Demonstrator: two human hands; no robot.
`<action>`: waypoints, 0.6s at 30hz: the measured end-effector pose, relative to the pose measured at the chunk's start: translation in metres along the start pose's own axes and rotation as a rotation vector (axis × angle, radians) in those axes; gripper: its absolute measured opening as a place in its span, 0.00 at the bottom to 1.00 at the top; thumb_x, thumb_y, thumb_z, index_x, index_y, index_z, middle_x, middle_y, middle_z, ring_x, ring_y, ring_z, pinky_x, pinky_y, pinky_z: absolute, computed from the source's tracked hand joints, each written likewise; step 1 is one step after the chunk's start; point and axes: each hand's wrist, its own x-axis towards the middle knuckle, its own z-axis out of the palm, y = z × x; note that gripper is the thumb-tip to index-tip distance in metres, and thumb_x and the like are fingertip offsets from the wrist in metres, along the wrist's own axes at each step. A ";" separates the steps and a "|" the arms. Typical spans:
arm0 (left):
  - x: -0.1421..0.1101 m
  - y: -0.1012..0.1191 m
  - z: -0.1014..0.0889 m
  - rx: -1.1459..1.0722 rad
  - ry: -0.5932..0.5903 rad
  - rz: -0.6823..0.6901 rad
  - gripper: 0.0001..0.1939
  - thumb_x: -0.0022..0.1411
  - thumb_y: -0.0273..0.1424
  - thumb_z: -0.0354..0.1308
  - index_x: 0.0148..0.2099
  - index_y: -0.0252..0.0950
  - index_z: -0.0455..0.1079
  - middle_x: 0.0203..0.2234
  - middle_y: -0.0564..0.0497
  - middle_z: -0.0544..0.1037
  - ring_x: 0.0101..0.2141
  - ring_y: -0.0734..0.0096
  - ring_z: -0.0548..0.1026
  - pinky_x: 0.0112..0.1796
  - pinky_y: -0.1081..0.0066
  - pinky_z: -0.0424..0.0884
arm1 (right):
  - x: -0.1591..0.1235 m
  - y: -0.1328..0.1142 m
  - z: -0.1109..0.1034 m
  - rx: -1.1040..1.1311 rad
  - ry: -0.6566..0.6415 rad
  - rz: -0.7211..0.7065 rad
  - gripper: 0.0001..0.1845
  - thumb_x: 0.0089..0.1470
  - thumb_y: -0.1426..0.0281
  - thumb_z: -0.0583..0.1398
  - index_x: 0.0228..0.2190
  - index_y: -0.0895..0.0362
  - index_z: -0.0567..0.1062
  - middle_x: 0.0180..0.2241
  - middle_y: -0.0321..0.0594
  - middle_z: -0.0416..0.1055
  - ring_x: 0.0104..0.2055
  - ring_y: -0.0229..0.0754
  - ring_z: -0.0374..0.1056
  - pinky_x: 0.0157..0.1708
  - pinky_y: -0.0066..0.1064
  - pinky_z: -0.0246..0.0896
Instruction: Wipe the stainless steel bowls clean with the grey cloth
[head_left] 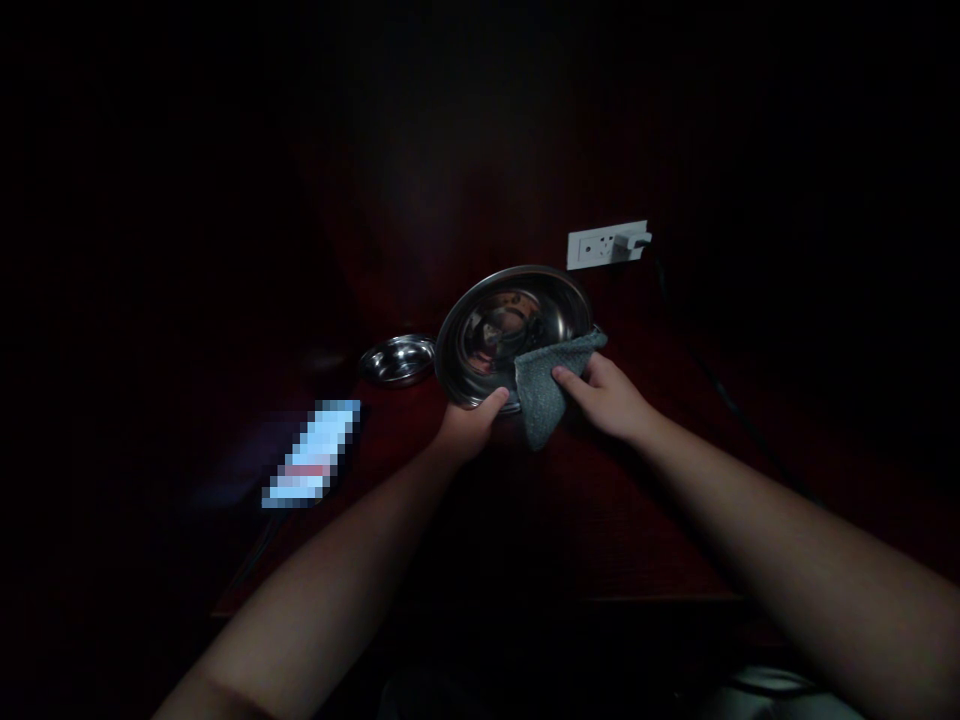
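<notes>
A shiny metal basin (491, 335) is tilted so that its inside faces me. My left hand (472, 422) grips its lower rim, thumb over the edge and the other fingers hidden beneath. On the right side of the rim, my right hand (607, 397) pinches a grey-green cloth (544, 390) that is draped over the edge. The thumb lies on top of the cloth, while the other fingers are mostly out of sight behind it. Just left of the basin, a smaller metal bowl (399, 362) sits upright on the dark red table (600, 520).
A lit, pixelated screen (315, 455) lies at the table's left, with a thin cable by it. Behind the basin, a white wall socket (592, 247) holds a plugged-in charger (634, 240). Its dark cable (720, 390) runs down the right side. The surroundings are very dark.
</notes>
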 end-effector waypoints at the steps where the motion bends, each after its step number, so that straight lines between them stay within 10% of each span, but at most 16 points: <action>1: 0.000 0.000 0.000 -0.002 0.000 -0.001 0.22 0.54 0.26 0.58 0.53 0.36 0.67 0.55 0.47 0.69 0.58 0.63 0.63 0.62 0.59 0.47 | 0.000 0.000 0.000 0.003 0.000 0.004 0.12 0.55 0.62 0.56 0.35 0.58 0.70 0.36 0.44 0.73 0.39 0.47 0.69 0.42 0.41 0.64; 18: -0.001 0.003 0.000 0.001 0.015 -0.043 0.23 0.53 0.26 0.59 0.52 0.36 0.67 0.56 0.48 0.68 0.59 0.64 0.62 0.62 0.63 0.48 | 0.000 -0.001 -0.001 -0.024 -0.002 -0.006 0.11 0.55 0.61 0.56 0.34 0.56 0.71 0.35 0.42 0.73 0.38 0.47 0.69 0.42 0.41 0.65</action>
